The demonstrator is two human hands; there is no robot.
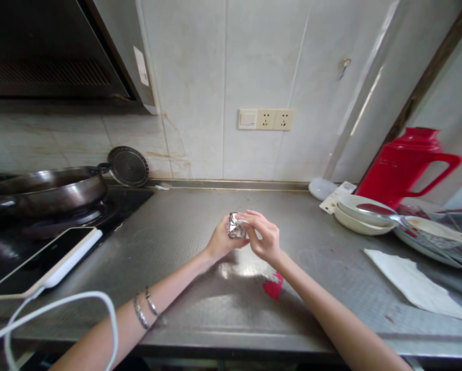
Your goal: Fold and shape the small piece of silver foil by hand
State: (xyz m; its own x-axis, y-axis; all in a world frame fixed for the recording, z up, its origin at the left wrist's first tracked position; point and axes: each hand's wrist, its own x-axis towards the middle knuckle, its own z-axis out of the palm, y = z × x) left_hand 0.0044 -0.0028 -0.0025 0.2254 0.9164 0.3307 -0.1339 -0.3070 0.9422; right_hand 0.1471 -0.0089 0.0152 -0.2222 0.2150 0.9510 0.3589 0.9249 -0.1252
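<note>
A small, squarish, shiny silver object (237, 227) that looks like a foil-lined packet is held over the middle of the metal counter. My left hand (220, 241) wraps round its left side and underside. From the right, the bent fingers of my right hand (264, 236) pinch at its upper edge, where something pale shows between the fingertips. What lies inside the object cannot be made out. Below my right wrist, a torn red scrap (273, 286) rests on the counter.
On the left are a steel pan (49, 188) on a black stove and a phone (41, 263) with a white cable. At the right stand stacked bowls (364, 211), a red thermos (403, 167), a plate and a white paper napkin (416, 283).
</note>
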